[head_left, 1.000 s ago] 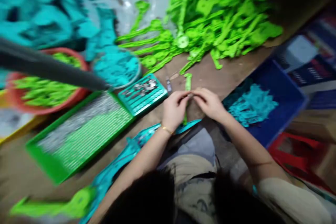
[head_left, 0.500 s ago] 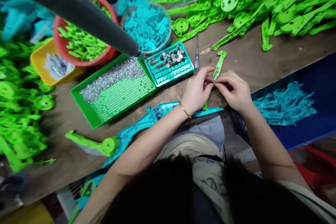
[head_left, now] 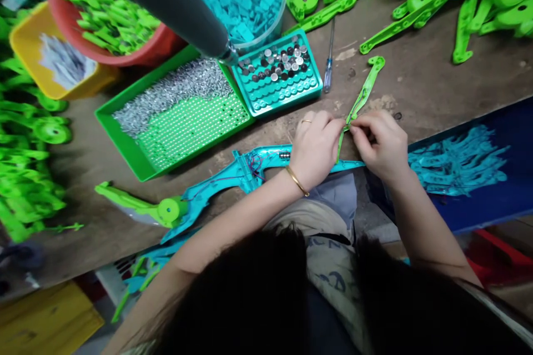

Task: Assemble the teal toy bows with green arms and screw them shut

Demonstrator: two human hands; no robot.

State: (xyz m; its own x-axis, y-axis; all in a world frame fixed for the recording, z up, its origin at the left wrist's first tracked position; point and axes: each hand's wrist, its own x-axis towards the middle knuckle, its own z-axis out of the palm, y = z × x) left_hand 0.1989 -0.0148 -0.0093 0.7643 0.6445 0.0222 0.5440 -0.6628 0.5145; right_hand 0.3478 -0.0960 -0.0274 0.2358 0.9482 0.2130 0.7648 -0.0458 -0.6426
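A thin lime-green plastic arm [head_left: 363,94] slants between my hands on the workbench. My left hand [head_left: 316,144] is closed on its lower part, the fingertips at its edge. The fingers of my right hand [head_left: 381,141] pinch together right against the arm; what lies between them is too small to make out. Just below my hands lies a turquoise bow-shaped plastic shell [head_left: 216,180] with thin wires and a small coil spring in it, partly covered by my left hand. A green limb with a round hub [head_left: 170,211] joins its left end.
A green basket [head_left: 166,158] holds many small screws, beside a turquoise tray [head_left: 278,94] of metal discs. A screwdriver [head_left: 328,72] lies behind. Tubs of parts, green piles and a grey pole [head_left: 175,0] stand around. A blue bin [head_left: 466,216] holds turquoise pieces at right.
The view has shifted closer to the bench. My hands have moved slightly apart, and more of the green arm shows between them. The shell has stayed in place on the bench.
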